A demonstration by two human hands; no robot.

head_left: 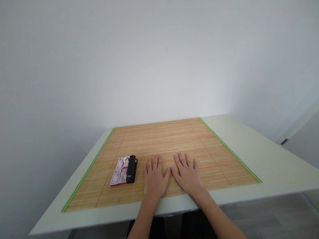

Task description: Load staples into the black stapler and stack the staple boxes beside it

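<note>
My left hand [154, 178] and my right hand [187, 173] lie flat, palms down, side by side on a bamboo mat [160, 141], fingers spread and thumbs nearly touching. Neither hand holds anything. Just left of my left hand lies a black stapler [131, 168], pointing away from me. Against its left side lie two small red-and-white boxes [120, 171], one behind the other.
The mat has green edging along its left and right sides and covers most of a pale table [271, 160]. White walls stand behind and to the left. A white cabinet edge [309, 126] shows at the right.
</note>
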